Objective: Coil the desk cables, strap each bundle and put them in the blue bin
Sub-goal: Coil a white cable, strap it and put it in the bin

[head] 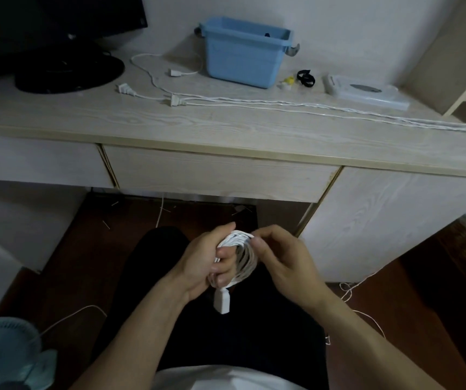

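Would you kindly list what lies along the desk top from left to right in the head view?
Monitor base → white plugs → blue bin → yellow clip → black strap → white tissue box.

The black monitor [43, 21] is cut off by the top and left edges. A round teal fan [3, 353] runs off the lower left corner. Inside the blue plastic bin [243, 57] only a dark scrap shows, perhaps a strap. The left hand [206, 263] hides part of the white coiled cable [244, 257].
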### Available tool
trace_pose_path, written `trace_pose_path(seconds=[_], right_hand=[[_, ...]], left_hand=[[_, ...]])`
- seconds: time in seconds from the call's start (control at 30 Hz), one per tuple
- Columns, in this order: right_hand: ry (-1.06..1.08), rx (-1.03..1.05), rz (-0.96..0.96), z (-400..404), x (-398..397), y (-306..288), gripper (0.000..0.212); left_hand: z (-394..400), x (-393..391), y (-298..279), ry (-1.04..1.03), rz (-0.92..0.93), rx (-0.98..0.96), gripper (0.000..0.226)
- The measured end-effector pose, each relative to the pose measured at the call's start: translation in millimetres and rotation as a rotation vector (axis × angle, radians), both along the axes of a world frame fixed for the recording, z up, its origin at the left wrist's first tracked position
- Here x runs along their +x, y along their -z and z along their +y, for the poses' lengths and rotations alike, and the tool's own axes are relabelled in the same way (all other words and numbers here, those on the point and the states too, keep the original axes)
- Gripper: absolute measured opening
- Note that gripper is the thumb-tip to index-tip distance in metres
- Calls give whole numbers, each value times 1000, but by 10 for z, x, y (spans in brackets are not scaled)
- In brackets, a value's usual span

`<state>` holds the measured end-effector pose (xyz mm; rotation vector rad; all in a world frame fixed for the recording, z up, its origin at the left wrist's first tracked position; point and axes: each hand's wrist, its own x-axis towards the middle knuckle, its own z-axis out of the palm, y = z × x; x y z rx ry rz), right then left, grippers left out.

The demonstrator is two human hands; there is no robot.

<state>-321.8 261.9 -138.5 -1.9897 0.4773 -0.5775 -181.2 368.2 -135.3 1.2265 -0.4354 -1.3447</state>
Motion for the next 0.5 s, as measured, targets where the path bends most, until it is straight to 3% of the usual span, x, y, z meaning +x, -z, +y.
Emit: trace_pose_path(seconds=[0.1, 0.23, 0.4, 0.5], right_hand=[[85, 63, -31, 1, 73, 8, 17], [117, 69, 1, 33, 167, 13, 35], [-29, 91, 267, 56, 340, -10, 60], [31, 64, 305, 9, 407, 1, 37]], left_hand=[[78, 32, -21, -38, 136, -46, 56], [154, 29, -32, -90, 426, -187, 56], [241, 28, 27, -209, 645, -321, 58], [245, 75, 46, -280, 691, -378, 60]])
